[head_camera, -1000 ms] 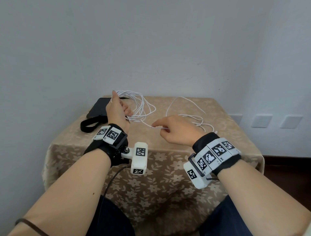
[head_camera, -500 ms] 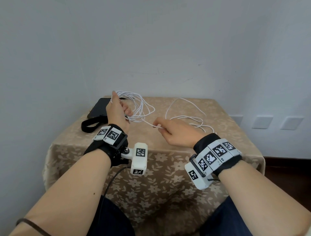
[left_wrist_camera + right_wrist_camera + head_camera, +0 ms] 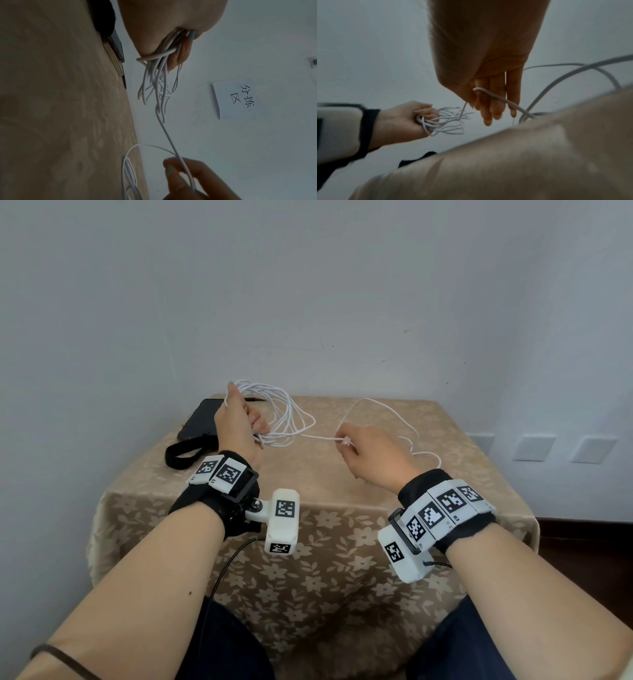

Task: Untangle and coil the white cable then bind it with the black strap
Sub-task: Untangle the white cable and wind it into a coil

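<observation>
Left hand (image 3: 239, 422) grips bundled loops of thin white cable (image 3: 287, 419); right hand (image 3: 373, 453) pinches one strand. Black strap (image 3: 185, 451) at floral beige tablecloth's (image 3: 342, 542) far-left corner, white walls (image 3: 308, 285) behind.

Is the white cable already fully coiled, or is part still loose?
Partly coiled. The left hand grips several loops of the white cable; the right hand pinches one strand, and loose cable lies on the table.

Handwritten paper note (image 3: 233, 99) on the wall you face.
You can read three black Chinese characters on it, 分拣区; your wrist bands (image 3: 445, 506) carry small labels R1 and R3 beside black-and-white square codes.
</observation>
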